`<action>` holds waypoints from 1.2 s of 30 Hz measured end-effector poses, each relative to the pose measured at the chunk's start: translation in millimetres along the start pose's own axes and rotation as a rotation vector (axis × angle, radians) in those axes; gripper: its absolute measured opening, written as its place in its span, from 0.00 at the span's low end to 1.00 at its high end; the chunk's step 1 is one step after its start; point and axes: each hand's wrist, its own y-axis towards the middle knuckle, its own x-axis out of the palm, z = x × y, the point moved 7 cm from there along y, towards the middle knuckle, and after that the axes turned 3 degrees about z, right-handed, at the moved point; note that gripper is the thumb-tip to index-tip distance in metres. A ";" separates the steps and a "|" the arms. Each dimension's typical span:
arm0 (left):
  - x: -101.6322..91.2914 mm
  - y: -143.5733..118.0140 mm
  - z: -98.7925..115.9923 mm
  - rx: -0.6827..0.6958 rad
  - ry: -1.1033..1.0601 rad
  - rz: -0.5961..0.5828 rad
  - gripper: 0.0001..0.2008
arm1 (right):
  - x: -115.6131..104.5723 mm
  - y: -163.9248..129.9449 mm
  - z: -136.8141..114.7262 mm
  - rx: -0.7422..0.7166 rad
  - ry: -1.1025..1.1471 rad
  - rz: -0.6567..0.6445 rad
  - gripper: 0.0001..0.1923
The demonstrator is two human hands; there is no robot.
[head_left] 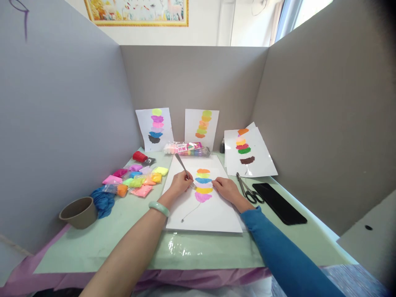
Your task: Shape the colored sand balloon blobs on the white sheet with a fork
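Observation:
My left hand is closed around a metal fork, its handle pointing up and away. The fork's tines are over or on the left side of the coloured bands, by the yellow band; contact is unclear. On the white sheet, orange, lime, blue, pale lilac, yellow and purple bands form a stack, with a thin line curving down from the purple one. My right hand rests on the sheet, fingertips at the right edge of the blue band. It appears to hold nothing, its fingers partly bent.
Packets of coloured clay, blue cloth and a brown pot are left. Scissors and a black phone lie right. Behind are a clear bag and painted sheets. Grey panels enclose three sides.

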 end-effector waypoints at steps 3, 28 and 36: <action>0.0 0.6 -1.3 0.004 0.006 0.003 0.06 | -0.2 0.1 -0.1 -0.001 -0.006 0.004 0.16; 4.5 -3.9 9.3 -0.023 -0.023 -0.019 0.06 | 0.5 0.5 0.1 0.005 -0.002 0.009 0.16; 2.7 -1.2 3.6 -0.029 0.009 -0.006 0.05 | 1.1 0.6 0.1 -0.001 0.012 0.016 0.16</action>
